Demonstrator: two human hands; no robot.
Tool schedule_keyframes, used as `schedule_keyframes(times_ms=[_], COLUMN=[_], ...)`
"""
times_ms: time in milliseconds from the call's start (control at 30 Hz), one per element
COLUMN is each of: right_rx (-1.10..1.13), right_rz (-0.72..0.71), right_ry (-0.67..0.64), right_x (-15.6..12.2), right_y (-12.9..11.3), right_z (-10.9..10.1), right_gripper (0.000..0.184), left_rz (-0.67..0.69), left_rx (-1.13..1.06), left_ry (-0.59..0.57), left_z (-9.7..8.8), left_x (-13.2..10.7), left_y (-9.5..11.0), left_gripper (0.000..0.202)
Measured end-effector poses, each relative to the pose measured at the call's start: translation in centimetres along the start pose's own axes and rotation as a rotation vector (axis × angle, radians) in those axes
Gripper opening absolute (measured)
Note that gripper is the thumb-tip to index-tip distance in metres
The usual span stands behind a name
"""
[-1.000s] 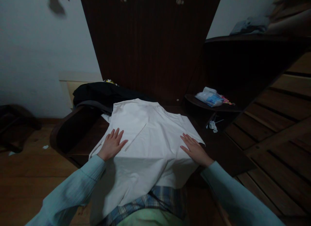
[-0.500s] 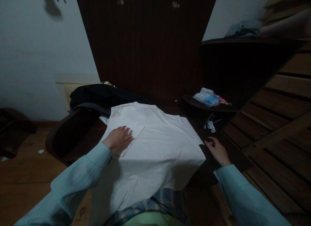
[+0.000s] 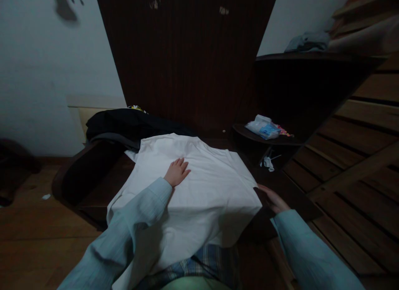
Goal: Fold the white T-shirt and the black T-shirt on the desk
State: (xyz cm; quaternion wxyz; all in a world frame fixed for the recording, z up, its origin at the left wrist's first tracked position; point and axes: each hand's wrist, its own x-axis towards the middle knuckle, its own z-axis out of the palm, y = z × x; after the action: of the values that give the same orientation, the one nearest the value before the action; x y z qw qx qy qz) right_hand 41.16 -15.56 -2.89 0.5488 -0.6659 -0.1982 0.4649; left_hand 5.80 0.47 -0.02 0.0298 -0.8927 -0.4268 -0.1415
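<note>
A white shirt (image 3: 208,182) lies spread over a dark wooden bench (image 3: 299,194), its lower part draping over the front edge toward my lap. Flat on the middle of the cloth rests my left hand (image 3: 177,172), fingers stretched out and holding nothing. At the shirt's right edge is my right hand (image 3: 274,198), its fingers extended and the tips meeting the corner of the cloth. The thumb of that hand is hard to see against the dark bench.
Dark clothing (image 3: 131,123) is heaped behind the shirt at the left, by the bench's curved armrest (image 3: 71,173). On a small corner shelf (image 3: 249,134) sits a plastic packet (image 3: 263,127). Crumpled white paper (image 3: 268,163) lies below it. Wooden slats (image 3: 352,157) stand at the right.
My left hand has moved right across the shirt to its middle, and the thin line seen beside it before is now hidden. My right hand has come in to the shirt's right edge.
</note>
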Motion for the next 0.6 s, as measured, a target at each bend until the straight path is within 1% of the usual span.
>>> schedule_keyframes(times_ms=[100, 167, 233, 300, 333, 367, 400, 433, 467, 500, 533, 567, 600], right_rx=[-0.076, -0.156, -0.288, -0.484, -0.596, -0.715, -0.809, -0.906, -1.002, -1.049, -1.068, -1.065, -1.043], right_rz=[-0.134, -0.277, -0.484, -0.751, -0.891, -1.027, -1.166, -1.288, -1.378, -1.450, -1.500, -1.533, -1.545], right_ry=[0.042, 0.132, 0.271, 0.394, 0.423, 0.391, 0.279, 0.069, -0.181, -0.312, -0.387, -0.393, -0.335], right_x=[1.0, 1.6, 1.6, 0.8, 0.0, -1.0, -2.0, -3.1, -4.0, -4.8, -5.4, -5.7, -5.7], right_y=[0.4, -0.1, -1.3, -2.8, -3.6, -4.1, -4.5, -4.7, -4.6, -4.5, -4.2, -3.8, -3.5], right_z=[-0.5, -0.5, 0.2, 1.8, 2.9, 4.1, 5.4, 6.6, 7.7, 8.5, 9.0, 9.2, 9.1], right_gripper=[0.012, 0.010, 0.013, 0.019, 0.021, 0.021, 0.022, 0.023, 0.024, 0.025, 0.026, 0.027, 0.028], left_rz=[0.007, 0.007, 0.006, 0.008, 0.010, 0.012, 0.014, 0.015, 0.015, 0.015, 0.015, 0.015, 0.016], left_rx=[-0.013, -0.018, -0.020, -0.017, -0.015, -0.014, -0.014, -0.015, -0.017, -0.021, -0.024, -0.026, -0.026], left_ry=[0.006, 0.006, 0.003, -0.001, -0.001, 0.001, 0.003, 0.005, 0.006, 0.004, 0.001, -0.003, -0.007], left_z=[-0.2, -0.3, -0.4, -0.3, -0.3, -0.3, -0.4, -0.4, -0.5, -0.6, -0.7, -0.7, -0.7], left_x=[-0.2, -0.2, -0.2, -0.2, -0.2, -0.2, -0.2, -0.2, -0.2, -0.3, -0.3, -0.3, -0.3], left_y=[0.1, 0.2, 0.3, 0.3, 0.3, 0.3, 0.3, 0.3, 0.3, 0.3, 0.4, 0.4, 0.4], left_gripper=[0.039, 0.038, 0.039, 0.039, 0.039, 0.039, 0.038, 0.038, 0.037, 0.037, 0.037, 0.037, 0.037])
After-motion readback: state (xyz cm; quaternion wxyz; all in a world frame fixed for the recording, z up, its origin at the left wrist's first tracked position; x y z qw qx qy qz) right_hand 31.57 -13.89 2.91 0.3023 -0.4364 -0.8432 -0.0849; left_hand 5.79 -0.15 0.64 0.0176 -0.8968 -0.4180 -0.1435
